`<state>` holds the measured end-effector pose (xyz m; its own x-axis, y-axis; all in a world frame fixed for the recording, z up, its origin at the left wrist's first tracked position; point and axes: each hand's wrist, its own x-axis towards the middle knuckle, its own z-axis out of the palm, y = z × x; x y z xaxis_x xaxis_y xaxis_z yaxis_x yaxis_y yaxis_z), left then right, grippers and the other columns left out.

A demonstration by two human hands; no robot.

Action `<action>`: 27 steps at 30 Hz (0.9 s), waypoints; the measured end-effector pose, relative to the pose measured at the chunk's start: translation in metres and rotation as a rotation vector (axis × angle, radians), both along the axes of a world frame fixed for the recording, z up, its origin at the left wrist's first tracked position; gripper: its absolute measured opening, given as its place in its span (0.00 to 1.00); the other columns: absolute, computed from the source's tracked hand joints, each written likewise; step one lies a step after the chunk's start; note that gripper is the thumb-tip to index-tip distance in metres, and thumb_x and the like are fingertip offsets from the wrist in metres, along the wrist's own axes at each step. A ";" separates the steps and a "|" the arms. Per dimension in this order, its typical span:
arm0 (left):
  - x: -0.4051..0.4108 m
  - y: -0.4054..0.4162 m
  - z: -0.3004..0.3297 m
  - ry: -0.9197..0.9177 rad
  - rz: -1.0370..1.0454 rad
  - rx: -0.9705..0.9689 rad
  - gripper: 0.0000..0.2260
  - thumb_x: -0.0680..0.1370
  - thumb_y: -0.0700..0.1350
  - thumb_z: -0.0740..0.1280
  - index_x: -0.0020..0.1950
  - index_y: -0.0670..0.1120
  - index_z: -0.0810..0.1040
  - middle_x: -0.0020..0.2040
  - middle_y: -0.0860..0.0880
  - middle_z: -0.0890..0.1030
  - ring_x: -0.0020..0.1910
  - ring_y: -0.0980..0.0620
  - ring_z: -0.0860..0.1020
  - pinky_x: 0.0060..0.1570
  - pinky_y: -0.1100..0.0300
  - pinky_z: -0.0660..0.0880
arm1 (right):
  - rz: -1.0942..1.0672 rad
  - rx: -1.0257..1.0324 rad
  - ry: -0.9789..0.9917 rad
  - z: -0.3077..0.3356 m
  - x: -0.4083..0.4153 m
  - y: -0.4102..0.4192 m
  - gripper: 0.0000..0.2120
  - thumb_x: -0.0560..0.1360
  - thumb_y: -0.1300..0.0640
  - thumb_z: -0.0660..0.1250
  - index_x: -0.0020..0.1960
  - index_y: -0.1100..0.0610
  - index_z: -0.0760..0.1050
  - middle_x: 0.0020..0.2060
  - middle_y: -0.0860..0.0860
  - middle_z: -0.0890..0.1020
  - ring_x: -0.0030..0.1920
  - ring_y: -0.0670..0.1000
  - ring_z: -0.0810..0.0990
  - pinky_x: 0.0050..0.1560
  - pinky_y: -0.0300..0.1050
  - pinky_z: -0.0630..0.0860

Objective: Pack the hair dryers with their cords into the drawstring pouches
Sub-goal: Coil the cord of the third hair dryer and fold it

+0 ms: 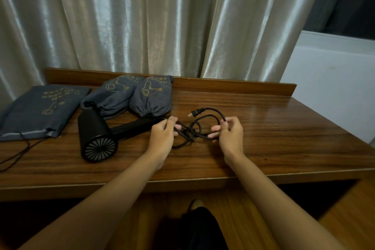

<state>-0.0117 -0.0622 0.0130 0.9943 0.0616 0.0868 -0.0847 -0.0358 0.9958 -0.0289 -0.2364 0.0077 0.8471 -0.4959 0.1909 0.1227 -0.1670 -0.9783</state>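
So the wooden table (253, 148) takes up most of my view, curtains (142, 16) hanging behind it. On the far left there's a flat, empty drawstring pouch (38, 111) with its cord trailing off toward the near edge — I'm guessing that's the one waiting for this dryer. Next to it at the back sit two stuffed pouches (134, 97), tops cinched, so by the look of it two dryers are already packed.

The black hair dryer (99, 136) lies on its side just in front of them, intake grille facing me, handle pointing right. Its cord (203, 128) is looped loosely between my hands, plug (195, 112) lying free on the table behind the loops.

My left hand (162, 134) has its grip pinched on the cord near the handle end; my right hand (231, 130) has its grip curled round the far loop. Still left, as I see it — finish coiling, bag it, pull the string.
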 end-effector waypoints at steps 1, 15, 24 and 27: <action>-0.001 0.000 -0.001 0.011 -0.002 0.021 0.14 0.84 0.48 0.56 0.55 0.46 0.80 0.46 0.50 0.84 0.49 0.50 0.80 0.54 0.57 0.74 | 0.013 0.078 0.001 -0.002 -0.002 0.002 0.08 0.85 0.59 0.52 0.55 0.53 0.70 0.37 0.52 0.85 0.34 0.51 0.85 0.28 0.39 0.77; -0.010 -0.002 -0.025 -0.374 0.192 0.698 0.13 0.75 0.43 0.71 0.59 0.48 0.78 0.59 0.49 0.74 0.60 0.49 0.67 0.60 0.58 0.65 | 0.217 0.236 0.041 -0.005 -0.012 0.025 0.08 0.82 0.64 0.57 0.60 0.57 0.68 0.46 0.52 0.87 0.51 0.49 0.84 0.56 0.46 0.77; 0.001 -0.017 -0.022 -0.069 0.147 0.774 0.13 0.77 0.62 0.63 0.48 0.56 0.82 0.50 0.56 0.77 0.59 0.49 0.67 0.57 0.51 0.60 | 0.350 0.216 0.007 -0.006 -0.015 0.025 0.08 0.78 0.73 0.60 0.50 0.63 0.74 0.51 0.59 0.81 0.50 0.52 0.85 0.50 0.44 0.82; -0.001 -0.018 -0.023 -0.105 0.217 0.667 0.09 0.75 0.60 0.68 0.37 0.59 0.76 0.41 0.58 0.75 0.53 0.52 0.66 0.53 0.53 0.58 | 0.335 0.293 0.046 -0.007 -0.014 0.026 0.05 0.79 0.69 0.63 0.54 0.63 0.74 0.53 0.61 0.80 0.49 0.53 0.85 0.49 0.43 0.82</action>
<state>-0.0127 -0.0803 -0.0096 0.9499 0.1581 0.2695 -0.1004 -0.6625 0.7423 -0.0430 -0.2107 0.0009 0.9746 -0.2202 0.0416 0.0781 0.1599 -0.9840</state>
